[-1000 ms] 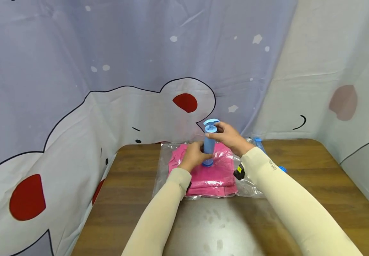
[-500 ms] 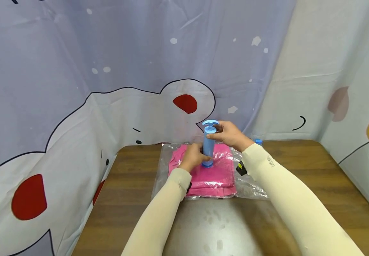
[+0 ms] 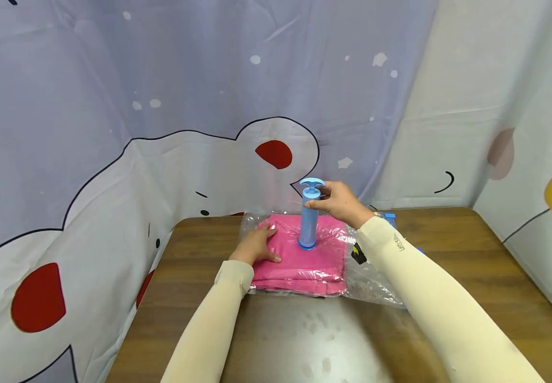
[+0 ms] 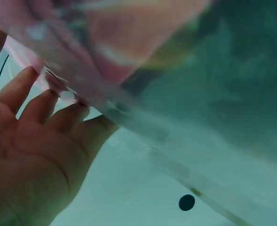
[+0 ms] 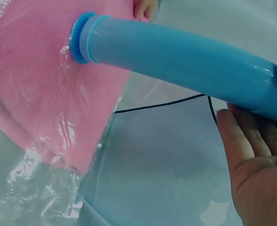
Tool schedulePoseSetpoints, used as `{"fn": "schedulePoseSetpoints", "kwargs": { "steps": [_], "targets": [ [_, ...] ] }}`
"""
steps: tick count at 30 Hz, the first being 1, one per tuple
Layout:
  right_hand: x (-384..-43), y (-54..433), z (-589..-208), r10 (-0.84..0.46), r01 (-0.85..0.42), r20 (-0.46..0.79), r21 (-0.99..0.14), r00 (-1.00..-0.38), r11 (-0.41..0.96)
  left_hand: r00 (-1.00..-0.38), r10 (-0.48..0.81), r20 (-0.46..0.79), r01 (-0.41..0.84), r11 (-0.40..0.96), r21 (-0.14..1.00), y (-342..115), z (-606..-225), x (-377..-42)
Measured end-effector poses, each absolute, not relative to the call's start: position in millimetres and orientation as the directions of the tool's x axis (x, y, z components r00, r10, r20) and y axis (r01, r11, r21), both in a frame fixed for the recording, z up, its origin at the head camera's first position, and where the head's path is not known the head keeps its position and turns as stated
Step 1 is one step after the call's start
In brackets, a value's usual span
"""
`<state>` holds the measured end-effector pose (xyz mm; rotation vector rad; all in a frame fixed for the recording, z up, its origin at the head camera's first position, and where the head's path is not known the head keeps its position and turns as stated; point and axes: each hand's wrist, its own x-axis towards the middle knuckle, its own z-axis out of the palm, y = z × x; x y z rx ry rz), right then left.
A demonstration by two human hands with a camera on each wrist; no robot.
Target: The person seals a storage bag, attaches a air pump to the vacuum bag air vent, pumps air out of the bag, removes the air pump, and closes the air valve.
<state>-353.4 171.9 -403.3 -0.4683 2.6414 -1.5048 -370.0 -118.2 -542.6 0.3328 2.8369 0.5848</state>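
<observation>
A blue hand pump [image 3: 309, 226] with a T-shaped handle stands upright on a clear plastic bag [image 3: 371, 284], its base on the bag's top. Folded pink cloth [image 3: 295, 271] lies inside the bag. My right hand [image 3: 340, 203] holds the upper barrel of the pump between thumb and fingers; the right wrist view shows the fingers against the barrel [image 5: 176, 59]. My left hand [image 3: 255, 246] rests on the left side of the bag with fingers and thumb spread apart. In the left wrist view its fingertips [image 4: 75, 110] touch the film near the bag's edge.
The bag lies at the back of a wooden table [image 3: 199, 319]. A blue strip [image 3: 390, 218] sits at the bag's far right, partly behind my right sleeve. A patterned curtain [image 3: 199, 175] hangs right behind the table.
My left hand has let go of the pump's lower barrel and moved left onto the bag's left side. The right hand keeps its hold on the upper barrel.
</observation>
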Motion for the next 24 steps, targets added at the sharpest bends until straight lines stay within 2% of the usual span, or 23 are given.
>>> {"fn": "schedulePoseSetpoints", "kwargs": {
  "steps": [2,7,14,17,21,24],
  "targets": [
    [-354,171,-406,-0.278,-0.239,0.106,-0.831,-0.955,0.503,-0.956,0.252,-0.15,0.174,0.898,0.405,-120,-561,-379],
    [-350,174,-413,-0.205,-0.244,0.15,-0.776,-0.967,0.581,-0.959,0.222,-0.178,0.15,0.926,0.347,-110,-581,-389],
    [-344,166,-413,-0.11,-0.247,0.23,-0.735,-0.967,0.632,-0.961,0.183,-0.206,0.105,0.935,0.34,-99,-578,-387],
    [-344,162,-412,-0.097,-0.235,0.227,-0.726,-0.969,0.647,-0.964,0.157,-0.215,0.073,0.933,0.353,-91,-550,-368],
    [-344,160,-411,-0.111,-0.227,0.205,-0.721,-0.972,0.655,-0.958,0.14,-0.25,0.04,0.929,0.367,-74,-495,-333],
    [-343,160,-411,-0.128,-0.236,0.202,-0.715,-0.971,0.658,-0.967,0.197,-0.16,0.092,0.86,0.503,-54,-475,-325]
  ]
}}
